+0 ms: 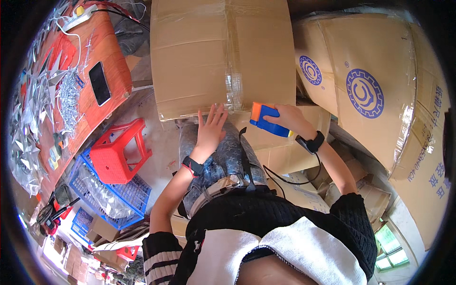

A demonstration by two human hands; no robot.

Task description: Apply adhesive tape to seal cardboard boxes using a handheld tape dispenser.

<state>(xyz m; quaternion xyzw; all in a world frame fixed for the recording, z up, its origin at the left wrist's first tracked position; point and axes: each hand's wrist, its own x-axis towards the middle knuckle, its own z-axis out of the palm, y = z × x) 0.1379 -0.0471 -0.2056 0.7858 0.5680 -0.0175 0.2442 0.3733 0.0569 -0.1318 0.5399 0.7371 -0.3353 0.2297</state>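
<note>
Squarely ahead of both hands lies carton [190, 57], glossy taped seam [230, 52] running away from them; left hand [210, 134] nearer seam. It looks empty, fingers spread at carton's near edge, contact unclear. Right hand [292, 118] grips tool [267, 126], apparently tape gun: smooth blue plastic, long axis slanting, orange end toward seam. Carton brown, boxy, lightly creased.

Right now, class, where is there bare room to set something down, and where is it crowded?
The large carton offers bare cardboard either side of its taped seam, beyond the left hand. The table has a bare patch between the phone and power strip. Floor shows between the red stool and the person's legs. Silver stars and tinsel crowd the table's left.
</note>
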